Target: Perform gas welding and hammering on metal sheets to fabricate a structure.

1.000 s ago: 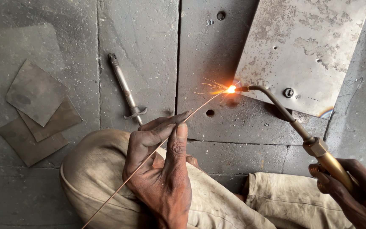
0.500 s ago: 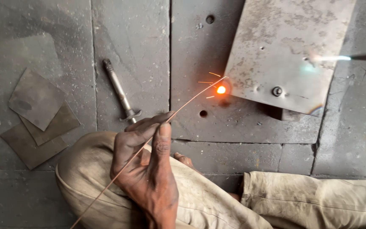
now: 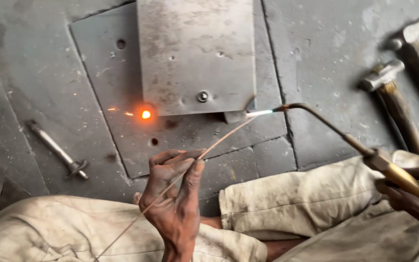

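My left hand (image 3: 175, 199) pinches a thin filler rod (image 3: 219, 140) that slants up to the right corner of a grey metal plate (image 3: 195, 53). My right hand (image 3: 415, 196), at the right edge, grips the brass handle of a gas torch (image 3: 345, 138). Its bent nozzle throws a pale blue flame (image 3: 259, 113) at the plate's lower right corner, where the rod tip meets it. An orange glowing spot (image 3: 145, 114) sits at the plate's lower left corner. The plate lies on a darker steel base sheet (image 3: 122, 126).
Two hammers (image 3: 398, 97) lie on the floor at the upper right. A metal bolt-like tool (image 3: 56, 150) lies at the left. My knees in pale dirty trousers (image 3: 297, 204) fill the bottom of the view.
The view has swung left to right. The torch flame has moved from the glowing left corner to the plate's right corner, and the rod tip has followed it there.
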